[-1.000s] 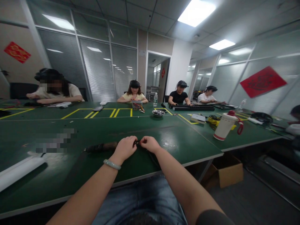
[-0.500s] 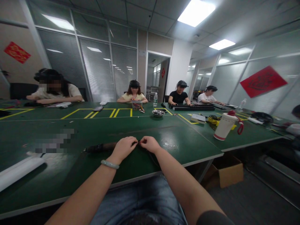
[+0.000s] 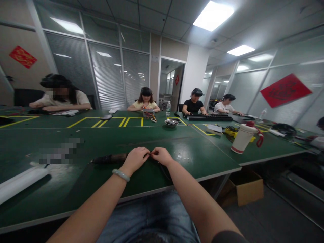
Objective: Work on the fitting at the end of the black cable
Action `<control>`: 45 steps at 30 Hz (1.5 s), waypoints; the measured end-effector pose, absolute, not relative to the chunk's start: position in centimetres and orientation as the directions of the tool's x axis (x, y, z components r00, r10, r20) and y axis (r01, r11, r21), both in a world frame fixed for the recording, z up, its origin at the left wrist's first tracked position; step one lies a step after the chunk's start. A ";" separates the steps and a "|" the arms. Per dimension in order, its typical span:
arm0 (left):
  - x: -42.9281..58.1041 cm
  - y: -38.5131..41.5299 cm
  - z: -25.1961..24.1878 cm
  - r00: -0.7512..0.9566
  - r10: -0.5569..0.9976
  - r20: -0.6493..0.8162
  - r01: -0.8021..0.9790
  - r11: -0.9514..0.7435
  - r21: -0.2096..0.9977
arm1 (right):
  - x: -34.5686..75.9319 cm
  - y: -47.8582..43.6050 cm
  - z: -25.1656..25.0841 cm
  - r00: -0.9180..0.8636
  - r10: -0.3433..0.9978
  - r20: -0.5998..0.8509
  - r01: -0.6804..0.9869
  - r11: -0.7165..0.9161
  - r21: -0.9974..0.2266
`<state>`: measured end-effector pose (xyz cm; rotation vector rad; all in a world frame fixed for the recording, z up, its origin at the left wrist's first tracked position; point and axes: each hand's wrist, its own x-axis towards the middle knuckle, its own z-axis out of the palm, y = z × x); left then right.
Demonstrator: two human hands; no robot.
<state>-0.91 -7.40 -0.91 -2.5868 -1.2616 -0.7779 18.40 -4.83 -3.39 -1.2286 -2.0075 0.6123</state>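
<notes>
Tapering leftward, a dark cylindrical tool (image 3: 107, 159), partly brownish.

The left hand (image 3: 137, 158) hides the near end of the dark cylindrical tool (image 3: 108, 158), and the small piece (image 3: 150, 154) pinched between it and the right hand (image 3: 162, 156) is too tiny and covered to identify. The right wrist hides part of a dark cord (image 3: 164, 172). The left edge cuts off a long white object (image 3: 22, 184), while pixelation blurs another thing (image 3: 62, 152) just beyond it.
</notes>
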 end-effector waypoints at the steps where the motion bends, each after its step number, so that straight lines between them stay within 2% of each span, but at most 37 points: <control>1: -0.9 -7.4 -0.9 0.502 0.690 0.522 0.774 -0.628 0.085 | 18.4 -4.8 -3.5 -0.311 0.898 0.312 0.567 0.438 -0.697; 28: -1.0 -7.8 -0.7 0.466 0.702 0.538 0.778 -0.615 0.130 | 18.4 -4.5 -3.5 -0.313 0.907 0.280 0.557 0.414 -0.719; 36: -1.1 -7.9 -0.6 0.474 0.694 0.542 0.790 -0.607 0.086 | 18.3 -4.5 -3.6 -0.312 0.901 0.302 0.568 0.431 -0.701; 45: -1.0 -8.0 -0.5 0.498 0.676 0.543 0.764 -0.639 0.094 | 18.3 -4.6 -3.5 -0.299 0.907 0.298 0.581 0.421 -0.696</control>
